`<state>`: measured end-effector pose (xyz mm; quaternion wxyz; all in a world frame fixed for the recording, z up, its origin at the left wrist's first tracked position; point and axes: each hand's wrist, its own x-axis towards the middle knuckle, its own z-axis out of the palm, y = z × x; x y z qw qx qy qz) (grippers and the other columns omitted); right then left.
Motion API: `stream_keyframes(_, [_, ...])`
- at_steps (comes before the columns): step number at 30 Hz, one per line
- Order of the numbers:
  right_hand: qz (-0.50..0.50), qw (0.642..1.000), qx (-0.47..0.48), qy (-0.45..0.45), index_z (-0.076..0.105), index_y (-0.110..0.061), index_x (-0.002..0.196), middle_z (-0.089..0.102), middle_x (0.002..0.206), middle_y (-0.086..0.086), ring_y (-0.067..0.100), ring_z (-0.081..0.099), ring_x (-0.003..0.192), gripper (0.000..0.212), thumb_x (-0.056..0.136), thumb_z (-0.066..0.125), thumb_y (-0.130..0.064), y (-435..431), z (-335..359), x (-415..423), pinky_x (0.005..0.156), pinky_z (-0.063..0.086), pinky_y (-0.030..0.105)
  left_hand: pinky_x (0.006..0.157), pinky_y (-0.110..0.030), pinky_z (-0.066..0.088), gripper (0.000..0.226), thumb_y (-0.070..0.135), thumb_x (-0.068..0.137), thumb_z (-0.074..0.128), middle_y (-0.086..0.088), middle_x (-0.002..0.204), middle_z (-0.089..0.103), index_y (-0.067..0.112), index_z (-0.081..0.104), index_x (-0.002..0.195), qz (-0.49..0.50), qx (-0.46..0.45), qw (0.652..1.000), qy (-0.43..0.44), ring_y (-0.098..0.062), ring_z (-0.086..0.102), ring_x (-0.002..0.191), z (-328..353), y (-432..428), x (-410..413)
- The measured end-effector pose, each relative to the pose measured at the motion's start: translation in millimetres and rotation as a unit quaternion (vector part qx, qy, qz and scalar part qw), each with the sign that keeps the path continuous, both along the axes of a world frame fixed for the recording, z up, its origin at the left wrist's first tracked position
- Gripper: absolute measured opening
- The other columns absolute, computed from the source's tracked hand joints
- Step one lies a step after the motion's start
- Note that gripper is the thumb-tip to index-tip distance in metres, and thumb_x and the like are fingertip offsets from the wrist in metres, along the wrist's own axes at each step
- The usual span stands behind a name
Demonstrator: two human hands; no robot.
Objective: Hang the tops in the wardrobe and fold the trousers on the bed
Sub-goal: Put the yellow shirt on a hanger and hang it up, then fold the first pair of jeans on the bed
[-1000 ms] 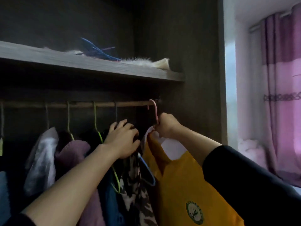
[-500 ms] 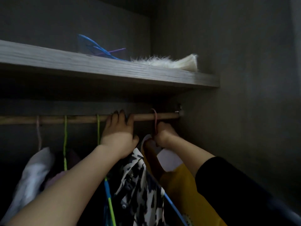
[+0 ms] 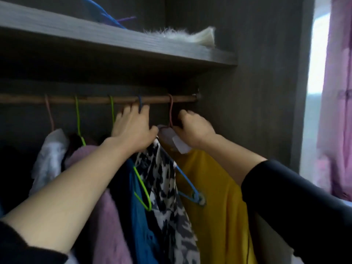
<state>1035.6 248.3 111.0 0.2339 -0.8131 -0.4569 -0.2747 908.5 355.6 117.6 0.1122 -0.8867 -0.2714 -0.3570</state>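
Note:
A yellow top (image 3: pixel 211 187) hangs on a pink hanger (image 3: pixel 171 113) whose hook sits over the wooden rod (image 3: pixel 91 99) near its right end. My right hand (image 3: pixel 194 128) is curled at the base of that hanger's neck, by the collar and its white label. My left hand (image 3: pixel 133 126) reaches up just under the rod, its fingers straight and touching the hook of a blue hanger (image 3: pixel 188 189). That hanger carries a black-and-white patterned top (image 3: pixel 163 197).
Further left on the rod hang a blue garment on a green hanger (image 3: pixel 142 187), a purple sweater (image 3: pixel 108 216) and a white garment (image 3: pixel 49 155). A shelf (image 3: pixel 114 40) above holds loose hangers and a furry item. The wardrobe side wall and a pink curtain (image 3: pixel 339 111) lie right.
My left hand has let go of the rod and dropped to the blue hanger's hook. My right hand has stayed at the pink hanger's neck. The camera has swung right.

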Motion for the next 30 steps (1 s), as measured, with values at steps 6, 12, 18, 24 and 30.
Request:
stream_keyframes(6, [-0.006,1.000,0.003,-0.030,0.045,-0.014,0.129,0.051,0.123,0.004,0.024,0.048,0.114,0.038,0.095,0.053,-0.031,-89.1,-52.9,-55.3,0.072,0.033,0.029,0.113,-0.040,0.025,0.058,0.036,0.091,0.049,-0.011,0.150,0.032,0.014,0.034,0.143,-0.105,-0.035,0.992,-0.057,-0.028,0.026,0.138,-51.6,-53.2,-24.5])
stream_keyframes(12, [-0.016,0.999,0.035,0.010,0.044,-0.019,0.131,0.050,0.120,-0.004,0.014,0.049,0.104,0.042,0.094,0.054,-0.036,-201.7,-106.1,-98.1,0.075,0.035,0.022,0.106,-0.036,0.032,0.046,0.032,0.093,0.051,-0.005,0.146,0.038,0.015,0.045,0.136,-0.236,-0.112,0.956,-0.132,-0.020,0.028,0.136,-121.5,-134.7,-42.7])
stream_keyframes(18, [-0.102,0.990,0.043,0.087,0.049,-0.017,0.129,0.054,0.127,0.001,0.021,0.053,0.114,0.041,0.092,0.056,-0.032,-320.3,-176.3,-87.3,0.089,0.045,0.035,0.103,-0.030,0.032,0.041,0.036,0.090,0.045,-0.001,0.143,0.044,0.020,0.054,0.127,-0.370,-0.148,0.909,-0.123,-0.017,0.037,0.131,-187.0,-267.7,-20.2])
stream_keyframes(24, [-0.218,0.961,0.005,0.167,0.052,-0.012,0.123,0.055,0.118,0.007,0.026,0.051,0.114,0.041,0.087,0.058,-0.028,-463.4,-257.6,-50.5,0.090,0.046,0.042,0.102,-0.030,0.035,0.035,0.020,0.086,0.054,-0.003,0.141,0.045,0.015,0.058,0.120,-0.443,-0.213,0.870,-0.040,-0.017,0.036,0.131,-251.7,-412.8,44.6])
stream_keyframes(30, [-0.318,0.914,-0.060,0.243,0.048,-0.009,0.124,0.050,0.120,0.010,0.029,0.048,0.115,0.043,0.087,0.059,-0.029,-626.6,-310.4,-16.0,0.085,0.038,0.034,0.103,-0.029,0.032,0.039,0.020,0.081,0.054,-0.008,0.132,0.052,0.011,0.059,0.118,-0.479,-0.256,0.836,0.069,-0.024,0.044,0.125,-317.8,-569.4,116.5])
